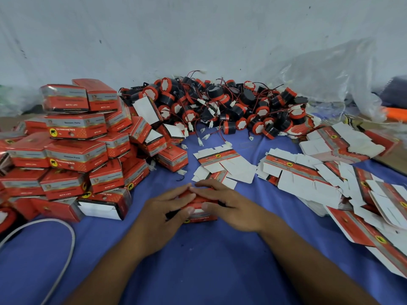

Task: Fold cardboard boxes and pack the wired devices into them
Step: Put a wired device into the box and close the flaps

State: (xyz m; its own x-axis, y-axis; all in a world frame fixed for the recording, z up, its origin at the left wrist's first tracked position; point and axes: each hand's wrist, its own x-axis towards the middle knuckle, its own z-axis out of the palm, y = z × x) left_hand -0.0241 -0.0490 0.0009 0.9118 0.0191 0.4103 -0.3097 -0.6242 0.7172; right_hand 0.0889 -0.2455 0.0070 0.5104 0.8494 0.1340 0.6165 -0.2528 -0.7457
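Near the heap of wired devices [220, 106], the left hand [169, 208] and right hand [231, 208] have their grip closed round one red box [199, 217] (printed, contents hidden).

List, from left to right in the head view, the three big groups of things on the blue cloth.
Stack of folded red cardboard boxes → heap of round black-and-red wired devices → spread of flat, unfolded red-and-white cardboard boxes.
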